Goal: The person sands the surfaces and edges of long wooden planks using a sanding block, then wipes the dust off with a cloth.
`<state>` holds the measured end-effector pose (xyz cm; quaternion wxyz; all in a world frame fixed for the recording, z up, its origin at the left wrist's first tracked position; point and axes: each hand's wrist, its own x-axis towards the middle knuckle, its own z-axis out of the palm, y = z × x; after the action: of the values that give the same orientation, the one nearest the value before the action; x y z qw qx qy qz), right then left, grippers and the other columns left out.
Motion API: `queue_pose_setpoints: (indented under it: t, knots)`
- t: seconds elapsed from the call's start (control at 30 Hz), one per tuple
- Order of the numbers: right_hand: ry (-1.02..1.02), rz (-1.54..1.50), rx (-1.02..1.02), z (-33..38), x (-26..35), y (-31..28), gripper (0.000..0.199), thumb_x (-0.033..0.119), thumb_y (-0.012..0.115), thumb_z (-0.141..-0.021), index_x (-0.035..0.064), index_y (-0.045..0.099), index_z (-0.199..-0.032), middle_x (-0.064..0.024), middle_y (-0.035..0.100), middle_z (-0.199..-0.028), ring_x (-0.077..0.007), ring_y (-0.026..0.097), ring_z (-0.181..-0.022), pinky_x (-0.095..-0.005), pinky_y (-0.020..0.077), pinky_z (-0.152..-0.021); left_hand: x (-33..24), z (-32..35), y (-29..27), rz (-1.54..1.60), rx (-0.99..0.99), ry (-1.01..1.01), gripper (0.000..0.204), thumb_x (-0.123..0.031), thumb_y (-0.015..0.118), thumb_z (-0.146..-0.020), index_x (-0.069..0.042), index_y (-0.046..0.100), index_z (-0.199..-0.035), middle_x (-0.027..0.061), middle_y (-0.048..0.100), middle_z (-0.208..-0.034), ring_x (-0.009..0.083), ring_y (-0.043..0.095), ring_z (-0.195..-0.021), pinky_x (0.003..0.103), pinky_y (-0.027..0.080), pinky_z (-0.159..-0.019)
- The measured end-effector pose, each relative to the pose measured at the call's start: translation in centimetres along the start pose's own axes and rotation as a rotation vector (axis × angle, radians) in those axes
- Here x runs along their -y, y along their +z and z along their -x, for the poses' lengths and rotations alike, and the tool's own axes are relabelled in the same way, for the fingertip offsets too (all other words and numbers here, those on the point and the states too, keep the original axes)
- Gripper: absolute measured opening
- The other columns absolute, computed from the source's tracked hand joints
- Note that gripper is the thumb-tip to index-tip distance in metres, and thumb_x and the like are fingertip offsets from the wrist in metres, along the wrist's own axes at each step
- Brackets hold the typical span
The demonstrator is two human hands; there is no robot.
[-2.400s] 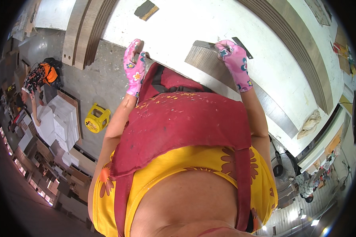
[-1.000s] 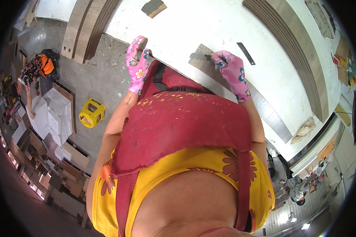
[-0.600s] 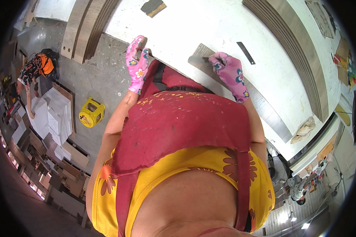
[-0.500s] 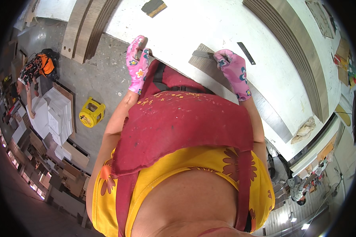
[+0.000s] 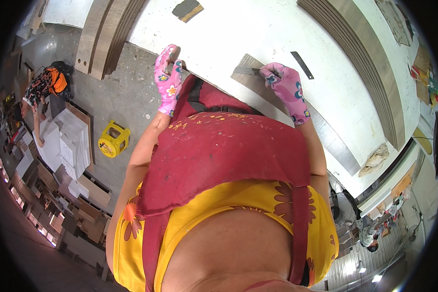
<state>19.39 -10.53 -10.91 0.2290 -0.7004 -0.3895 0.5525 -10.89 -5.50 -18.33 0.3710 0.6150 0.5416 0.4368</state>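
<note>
No container shows with anything in it. On the white bench [image 5: 258, 29], the right hand [image 5: 287, 90] closes its fingers on a flat metal blade [image 5: 246, 71] lying on a grey strip [image 5: 297, 117]. The left hand [image 5: 168, 80], fingers curled, grips the bench edge.

I counted two gloved hands, the left [image 5: 168, 80] and the right [image 5: 287, 90], on one white worktop [image 5: 258, 34]. One grey strip [image 5: 297, 114], one dark blade [image 5: 301, 64], one rag [image 5: 374, 159], and one yellow stool [image 5: 113, 140] far left on the floor.
</note>
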Motion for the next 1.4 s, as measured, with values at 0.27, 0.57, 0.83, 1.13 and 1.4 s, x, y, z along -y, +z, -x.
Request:
queue_pose_setpoints:
  t: [0.27, 0.57, 0.83, 1.13, 1.4]
  knots:
    - [0.002, -0.029, -0.004, 0.1, -0.1, 0.0, 0.015, 0.017, 0.062, -0.090, 0.0041, 0.069, -0.092, -0.0007, 0.059, -0.064, -0.0065, 0.054, -0.060, -0.0220, 0.0448, -0.058, -0.3, -0.1, 0.0, -0.066, 0.003, -0.007, 0.035, -0.003, 0.058, -0.088, -0.003, 0.059, -0.124, 0.0099, 0.057, -0.127, 0.0202, 0.053, -0.118, 0.032, 0.043, -0.098]
    - [0.028, -0.024, -0.041, 0.2, 0.2, 0.1, 0.014, 0.017, 0.064, -0.088, 0.0062, 0.071, -0.095, -0.0024, 0.062, -0.069, -0.0077, 0.055, -0.064, -0.0240, 0.0459, -0.061, -0.1, -0.1, 0.1, 0.003, -0.006, -0.024, 0.036, -0.001, 0.058, -0.087, -0.005, 0.059, -0.123, 0.0093, 0.056, -0.128, 0.0199, 0.053, -0.117, 0.031, 0.043, -0.097]
    - [-0.777, 0.395, -0.218, 1.7, -2.7, 0.9, 0.027, 0.009, 0.066, -0.082, 0.0197, 0.071, -0.106, -0.0016, 0.052, -0.072, -0.0211, 0.052, -0.076, -0.0327, 0.0468, -0.068, 0.0, 0.0, 0.2, 0.016, -0.008, -0.024, 0.036, -0.001, 0.059, -0.087, -0.004, 0.059, -0.123, 0.0090, 0.056, -0.128, 0.0195, 0.053, -0.117, 0.031, 0.043, -0.097]
    - [-0.690, 0.391, -0.262, 2.0, -3.9, 1.8, 0.026, 0.011, 0.068, -0.080, 0.0219, 0.072, -0.103, -0.0030, 0.057, -0.076, -0.0223, 0.056, -0.075, -0.0334, 0.0471, -0.065, 0.0, -0.1, 0.2, -0.021, -0.016, -0.023, 0.035, -0.003, 0.060, -0.087, -0.003, 0.059, -0.123, 0.0095, 0.056, -0.127, 0.0193, 0.052, -0.117, 0.031, 0.043, -0.097]
    - [-0.828, 0.457, -0.280, 1.6, -4.2, 1.5, 0.022, 0.012, 0.066, -0.083, 0.0234, 0.073, -0.100, -0.0042, 0.059, -0.080, -0.0233, 0.058, -0.079, -0.0349, 0.0488, -0.068, -0.4, -0.2, 0.1, -0.063, -0.012, -0.013, 0.035, -0.004, 0.060, -0.088, -0.004, 0.059, -0.123, 0.0091, 0.057, -0.126, 0.0191, 0.053, -0.116, 0.031, 0.043, -0.097]
